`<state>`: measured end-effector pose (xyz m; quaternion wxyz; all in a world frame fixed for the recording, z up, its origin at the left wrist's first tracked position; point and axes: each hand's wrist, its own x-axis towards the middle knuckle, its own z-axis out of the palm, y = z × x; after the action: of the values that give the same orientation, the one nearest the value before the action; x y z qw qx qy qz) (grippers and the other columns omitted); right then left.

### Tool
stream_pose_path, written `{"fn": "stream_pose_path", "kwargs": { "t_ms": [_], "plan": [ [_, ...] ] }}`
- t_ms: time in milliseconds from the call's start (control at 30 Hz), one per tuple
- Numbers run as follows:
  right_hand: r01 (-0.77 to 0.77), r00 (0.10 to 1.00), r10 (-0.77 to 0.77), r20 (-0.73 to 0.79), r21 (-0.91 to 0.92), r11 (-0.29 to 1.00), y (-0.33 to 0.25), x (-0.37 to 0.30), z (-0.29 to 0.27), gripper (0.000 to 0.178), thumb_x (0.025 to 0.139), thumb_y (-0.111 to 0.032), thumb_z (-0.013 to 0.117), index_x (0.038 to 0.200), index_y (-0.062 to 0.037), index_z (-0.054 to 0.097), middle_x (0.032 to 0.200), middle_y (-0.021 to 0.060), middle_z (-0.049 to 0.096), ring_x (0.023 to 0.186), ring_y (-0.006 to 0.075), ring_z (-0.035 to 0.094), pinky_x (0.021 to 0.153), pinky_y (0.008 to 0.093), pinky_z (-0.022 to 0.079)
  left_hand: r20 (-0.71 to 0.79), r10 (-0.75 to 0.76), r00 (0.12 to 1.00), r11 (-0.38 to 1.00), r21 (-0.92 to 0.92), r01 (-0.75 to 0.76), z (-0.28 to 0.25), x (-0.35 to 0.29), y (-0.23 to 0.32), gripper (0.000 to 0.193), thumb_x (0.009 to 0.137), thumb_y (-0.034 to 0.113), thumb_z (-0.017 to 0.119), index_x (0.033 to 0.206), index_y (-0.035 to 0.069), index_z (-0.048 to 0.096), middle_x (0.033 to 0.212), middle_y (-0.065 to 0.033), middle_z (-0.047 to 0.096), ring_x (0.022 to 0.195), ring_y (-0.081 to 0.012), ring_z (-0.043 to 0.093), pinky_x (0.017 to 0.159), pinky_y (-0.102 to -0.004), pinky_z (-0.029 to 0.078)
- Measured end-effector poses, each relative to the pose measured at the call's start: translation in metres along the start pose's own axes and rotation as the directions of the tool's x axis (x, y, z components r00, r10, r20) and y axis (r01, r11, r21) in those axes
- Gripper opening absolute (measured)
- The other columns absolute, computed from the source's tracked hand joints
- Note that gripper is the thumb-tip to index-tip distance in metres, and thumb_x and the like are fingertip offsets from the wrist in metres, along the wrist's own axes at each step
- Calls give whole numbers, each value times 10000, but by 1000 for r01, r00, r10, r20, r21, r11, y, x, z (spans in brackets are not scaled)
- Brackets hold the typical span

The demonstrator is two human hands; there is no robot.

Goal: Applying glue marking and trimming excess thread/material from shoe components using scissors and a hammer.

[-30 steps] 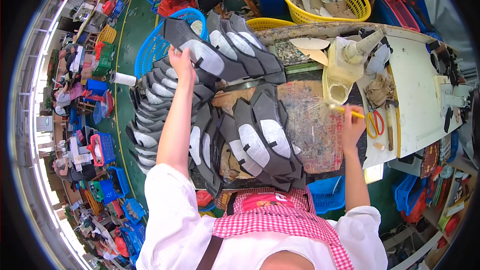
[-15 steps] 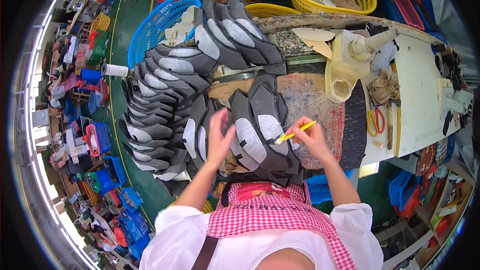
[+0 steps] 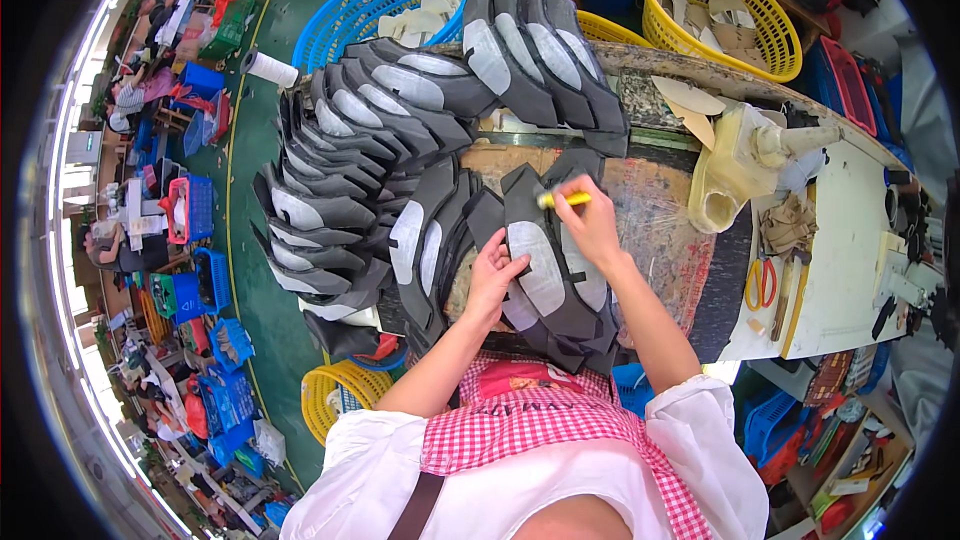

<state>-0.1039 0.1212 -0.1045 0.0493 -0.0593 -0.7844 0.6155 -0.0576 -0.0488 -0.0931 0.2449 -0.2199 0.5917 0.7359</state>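
My right hand is closed around a small yellow-handled brush. The pale brush tip, a little blurred, is over the upper end of a dark grey cut shoe piece with a whitish oval patch. My left hand grips this piece by its left edge, thumb over the patch. Similar pieces lie under it and to its right, overlapping on the work board. Left of my left hand stands another small overlapping group of the pieces.
A long curved row of pieces fans along the table's left side. A cream glue pot stands to the right, near scissors. Behind are a blue basket and a yellow basket; another yellow basket sits lower left.
My right hand has raised the brush from the lower part of the pieces to the upper end. My left hand has moved right and taken hold of a piece's edge. The whole view has shifted.
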Motion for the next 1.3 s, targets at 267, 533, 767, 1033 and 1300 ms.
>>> {"fn": "stream_pose_path", "kwargs": {
  "t_ms": [267, 533, 767, 1033, 1300],
  "plan": [
    [-58, 998, 68, -10, 424, 904, -38, -57, -44, 63, 762, -32, 569, 789, -19, 514, 816, 77, 599, 741, 138, 561, 661, 282, 448, 103, 71, 992, 993, -104, -60, -2, -1, 2, 683, 727, -36, 632, 1319, -10, 292, 1005, -59, 575, 910, -131, 556, 815, -257, 435],
    [205, 960, -199, 197, -7, 979, 7, -162, -91, 206, 640, 9, 629, 802, -46, 514, 864, 127, 619, 728, 301, 608, 643, 349, 493, 193, 88, 977, 989, -131, -63, -4, -16, 14, 563, 728, -44, 615, 1191, 86, 323, 1077, -70, 525, 998, -156, 531, 825, -290, 442],
    [466, 865, -426, 264, -111, 878, -1, -150, -73, 232, 677, -85, 702, 837, -44, 540, 837, 117, 628, 674, 219, 616, 591, 304, 493, 279, 74, 957, 994, -101, -47, -4, -14, 15, 530, 761, -5, 581, 1213, 101, 327, 1043, -63, 554, 945, -149, 562, 793, -280, 453],
    [-24, 957, 182, -228, 561, 828, -45, -55, -27, 82, 808, -83, 595, 790, -29, 537, 761, 58, 631, 560, 96, 561, 482, 252, 435, 309, 29, 950, 976, -214, 40, -2, -18, 24, 428, 841, 9, 480, 1232, 118, 344, 1020, -62, 581, 898, -139, 578, 765, -280, 465],
    [56, 993, -23, -115, 293, 954, -18, -120, -61, 50, 780, 14, 558, 806, -22, 535, 795, 104, 610, 682, 152, 606, 619, 276, 482, 232, 60, 971, 973, -230, -6, -9, -35, 19, 455, 842, 27, 491, 1263, 90, 329, 1035, -62, 586, 900, -127, 583, 724, -259, 480]
  ]
}}
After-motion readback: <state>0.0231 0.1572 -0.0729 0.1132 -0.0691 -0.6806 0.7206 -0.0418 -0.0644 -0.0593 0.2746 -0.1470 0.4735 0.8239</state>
